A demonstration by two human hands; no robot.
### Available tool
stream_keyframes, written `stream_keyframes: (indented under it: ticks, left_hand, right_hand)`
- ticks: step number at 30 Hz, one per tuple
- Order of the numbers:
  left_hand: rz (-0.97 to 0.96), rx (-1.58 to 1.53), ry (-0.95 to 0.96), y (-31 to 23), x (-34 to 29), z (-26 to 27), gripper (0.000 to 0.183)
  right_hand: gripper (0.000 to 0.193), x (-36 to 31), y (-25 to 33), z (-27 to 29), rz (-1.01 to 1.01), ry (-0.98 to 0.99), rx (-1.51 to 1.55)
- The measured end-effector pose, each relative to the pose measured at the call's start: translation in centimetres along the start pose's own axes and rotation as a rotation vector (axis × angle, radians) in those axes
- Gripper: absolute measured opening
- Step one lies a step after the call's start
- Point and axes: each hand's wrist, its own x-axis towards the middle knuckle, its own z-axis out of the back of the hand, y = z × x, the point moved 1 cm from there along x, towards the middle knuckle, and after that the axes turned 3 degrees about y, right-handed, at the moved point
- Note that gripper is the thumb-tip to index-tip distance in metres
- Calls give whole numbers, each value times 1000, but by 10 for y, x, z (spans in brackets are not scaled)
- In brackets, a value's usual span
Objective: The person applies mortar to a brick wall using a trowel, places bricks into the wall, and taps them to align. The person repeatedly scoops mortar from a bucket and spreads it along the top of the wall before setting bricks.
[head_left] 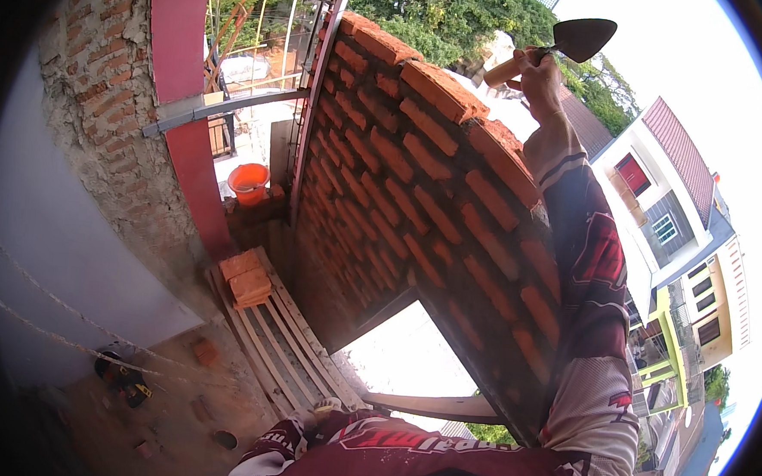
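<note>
My right hand (541,84) is raised above the top of the brick wall (435,185), its arm stretched far out. The fingers are closed round a trowel (585,39), with the wooden handle jutting out to the left and the dark pointed blade to the upper right. Beneath that hand, the wall's top course of orange bricks (445,90) steps down toward me, with grey mortar in the joints. Low against my body, my left hand (325,407) is near the end of the wooden planks (285,336). Its fingers are too small and hidden to read.
Several loose bricks (245,278) are stacked on the planks' far end. An orange bucket (248,184) stands beyond, beside a red column (196,177). A window opening (409,351) pierces the wall low down. A yellow-and-black tool (132,389) lies on the floor at left.
</note>
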Motion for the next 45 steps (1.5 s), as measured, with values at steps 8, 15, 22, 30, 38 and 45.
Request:
stream_keyframes:
  ticks: [8, 15, 22, 30, 38, 45]
  left_hand:
    - [158, -233, -158, 79, 19, -77, 86]
    - [-197, 176, -503, 107, 55, -102, 75]
    - [-212, 380, -285, 62, 21, -49, 72]
    - [3, -681, -236, -9, 22, 4, 41]
    - [49, -897, -589, 61, 39, 3, 34]
    - [152, -1035, -305, 99, -11, -77, 34]
  right_hand:
    - [44, 25, -52, -52, -149, 95, -242]
    - [43, 39, -61, -55, -235, 151, -217]
    - [44, 28, -46, -56, -83, 174, -360]
    - [45, -105, -4, -114, 9, 385, 29]
    - [36, -169, -73, -188, -456, 502, -197]
    - [37, -156, -87, -209, -497, 376, 92]
